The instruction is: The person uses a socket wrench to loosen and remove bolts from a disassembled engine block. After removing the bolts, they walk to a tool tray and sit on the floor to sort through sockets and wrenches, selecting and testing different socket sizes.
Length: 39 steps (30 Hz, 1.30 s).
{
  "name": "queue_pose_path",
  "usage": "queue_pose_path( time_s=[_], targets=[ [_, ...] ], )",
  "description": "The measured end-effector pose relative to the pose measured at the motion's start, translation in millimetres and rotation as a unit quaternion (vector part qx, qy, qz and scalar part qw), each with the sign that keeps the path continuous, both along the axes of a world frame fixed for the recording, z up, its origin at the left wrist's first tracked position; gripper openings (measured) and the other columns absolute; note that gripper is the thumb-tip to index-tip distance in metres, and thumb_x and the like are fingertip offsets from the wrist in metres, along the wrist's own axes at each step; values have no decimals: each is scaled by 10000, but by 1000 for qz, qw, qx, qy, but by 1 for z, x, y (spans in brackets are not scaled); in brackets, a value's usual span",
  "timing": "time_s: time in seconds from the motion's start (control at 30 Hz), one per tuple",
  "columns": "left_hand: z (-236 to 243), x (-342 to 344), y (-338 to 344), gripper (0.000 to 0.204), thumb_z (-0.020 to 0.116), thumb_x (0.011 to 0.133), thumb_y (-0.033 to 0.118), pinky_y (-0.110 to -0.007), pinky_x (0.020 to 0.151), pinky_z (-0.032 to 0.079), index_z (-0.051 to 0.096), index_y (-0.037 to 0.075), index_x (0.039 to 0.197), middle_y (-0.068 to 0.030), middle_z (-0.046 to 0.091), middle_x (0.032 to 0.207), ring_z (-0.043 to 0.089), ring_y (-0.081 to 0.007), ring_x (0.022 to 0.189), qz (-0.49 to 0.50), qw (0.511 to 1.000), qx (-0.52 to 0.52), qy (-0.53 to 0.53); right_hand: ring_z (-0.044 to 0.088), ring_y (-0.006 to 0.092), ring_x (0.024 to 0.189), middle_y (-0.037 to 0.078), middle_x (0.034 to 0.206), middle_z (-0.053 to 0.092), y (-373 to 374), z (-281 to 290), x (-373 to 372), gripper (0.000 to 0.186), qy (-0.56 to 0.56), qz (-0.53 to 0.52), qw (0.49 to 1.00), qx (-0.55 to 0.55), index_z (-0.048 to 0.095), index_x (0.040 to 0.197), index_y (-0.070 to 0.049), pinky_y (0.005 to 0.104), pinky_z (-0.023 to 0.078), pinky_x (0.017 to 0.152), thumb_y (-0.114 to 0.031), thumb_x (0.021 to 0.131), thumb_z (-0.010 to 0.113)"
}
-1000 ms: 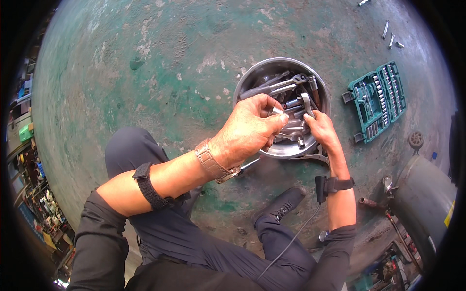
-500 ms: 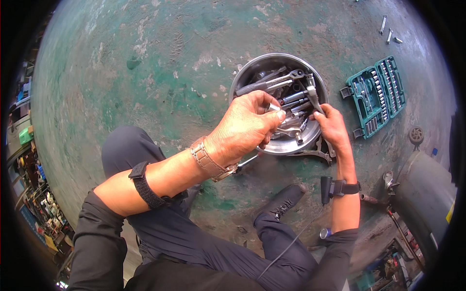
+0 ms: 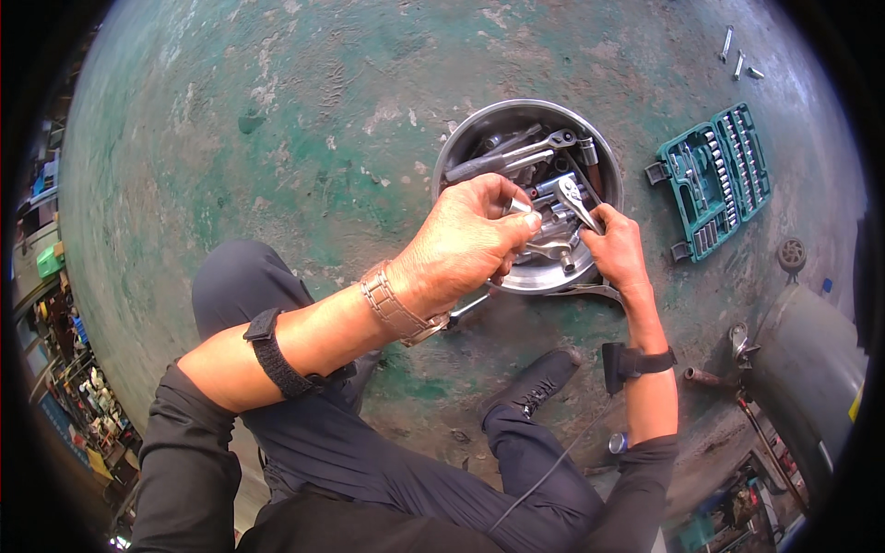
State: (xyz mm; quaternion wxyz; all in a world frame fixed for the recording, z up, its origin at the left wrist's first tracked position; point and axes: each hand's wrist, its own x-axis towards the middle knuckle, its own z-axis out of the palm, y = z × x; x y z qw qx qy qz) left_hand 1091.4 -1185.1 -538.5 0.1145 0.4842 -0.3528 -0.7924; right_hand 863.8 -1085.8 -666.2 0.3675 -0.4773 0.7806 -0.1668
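Observation:
My left hand (image 3: 466, 226) pinches a small silver socket (image 3: 519, 206) between thumb and fingers, above the near left part of a round metal bowl (image 3: 489, 115). In my right hand (image 3: 618, 249) is a ratchet wrench (image 3: 573, 195), gripped by its handle, its silver head up and pointing toward the bowl's middle. The bowl holds a heap of tools, among them another ratchet (image 3: 560, 140) with a dark handle at the far side, sockets and extension bars. My left hand hides part of the heap.
A green socket case (image 3: 687, 198) lies spread on the floor (image 3: 323, 138) to the right. Several small wrenches (image 3: 727, 44) lie far right. A large wrench (image 3: 595, 291) sits by the bowl's near rim. At right stand a caster wheel (image 3: 791, 256) and a grey rounded body (image 3: 811, 369).
My right hand has turned and drawn the ratchet away from the bowl's right rim, bringing its head left and nearer the socket. The left hand stays in place.

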Motion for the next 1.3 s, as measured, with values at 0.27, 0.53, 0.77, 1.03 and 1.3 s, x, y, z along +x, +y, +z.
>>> queue_pose_path(
  time_s=[0.27, 0.53, 0.77, 1.03, 1.3],
  targets=[
    [-1, 2, -3, 171, 608, 883, 104, -216, 461, 416, 528, 0, 991, -5, 550, 702, 501, -54, 542, 9, 1000, 5, 11, 638, 227, 727, 173, 805, 665, -15, -14, 15, 272, -23, 19, 1000, -7, 641, 961, 4, 337, 498, 677, -30, 692, 656],
    [-3, 6, -4, 156, 653, 872, 123, -217, 499, 455, 601, 27, 982, -26, 607, 752, 561, -77, 586, 8, 1000, 5, -3, 645, 354, 829, 190, 885, 661, -21, -12, 24, 329, 34, 68, 997, -15, 682, 1005, -57, 412, 503, 751, -43, 677, 657],
    [-2, 4, -5, 170, 624, 878, 108, -215, 478, 429, 551, 13, 998, -10, 567, 719, 524, -61, 558, 7, 1000, 5, 1, 643, 353, 853, 195, 904, 657, -17, -20, 17, 316, 0, 68, 997, -46, 681, 997, -29, 413, 503, 768, -53, 682, 677],
    [1, 3, -5, 176, 635, 875, 121, -226, 480, 440, 589, 22, 1014, -11, 583, 725, 540, -75, 572, -14, 999, 19, -35, 563, 61, 695, 6, 833, 640, -15, 4, 6, 236, -291, -108, 951, 6, 640, 1039, 6, 212, 455, 599, -118, 843, 687],
    [0, 2, -4, 185, 628, 875, 131, -220, 498, 454, 588, 19, 1017, -11, 585, 739, 551, -77, 591, -28, 999, 12, -35, 499, 40, 584, -13, 767, 594, -19, 34, 8, 171, -502, -223, 833, 69, 612, 1015, -26, 176, 401, 514, -170, 922, 606]
  ],
)
